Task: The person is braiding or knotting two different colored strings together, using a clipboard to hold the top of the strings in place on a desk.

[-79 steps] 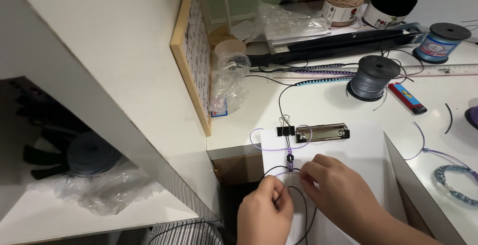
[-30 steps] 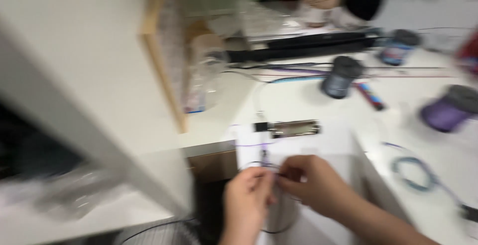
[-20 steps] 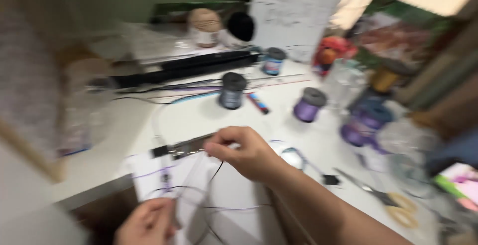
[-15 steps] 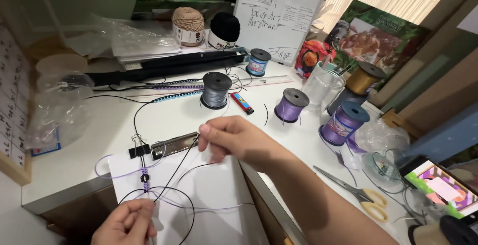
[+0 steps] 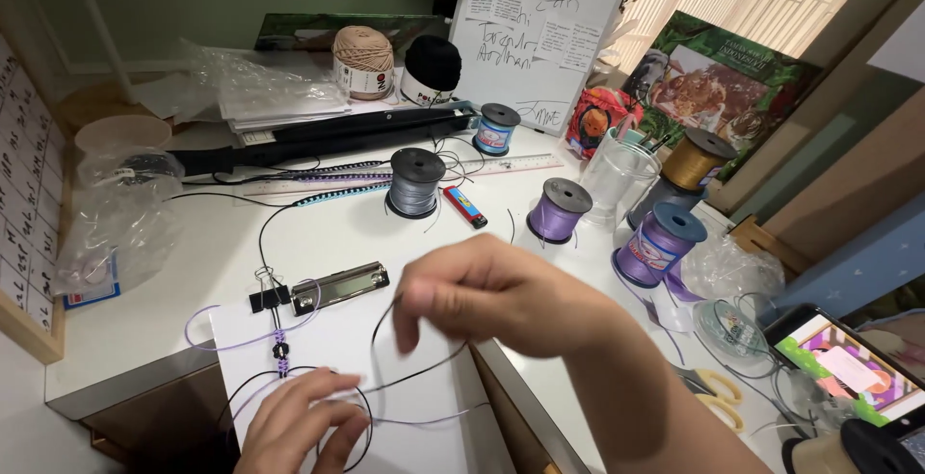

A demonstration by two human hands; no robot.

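A white clipboard with a metal clip and a black binder clip lies at the table's front edge. A short knotted black and purple braid hangs from the binder clip. My left hand presses on the cords low on the board, fingers pinching a thin strand. My right hand hovers above the board's right side, fingers curled around a black cord that loops down toward my left hand. A loose purple cord trails to the left.
Cord spools stand behind: grey, purple, a larger purple, gold, blue. A ruler, red lighter, clear cup, whiteboard, yarn balls, scissors and a phone surround them.
The view swung from the left shelf to the table. My right hand lifted from beside my left hand and now pulls the black cord up and right.
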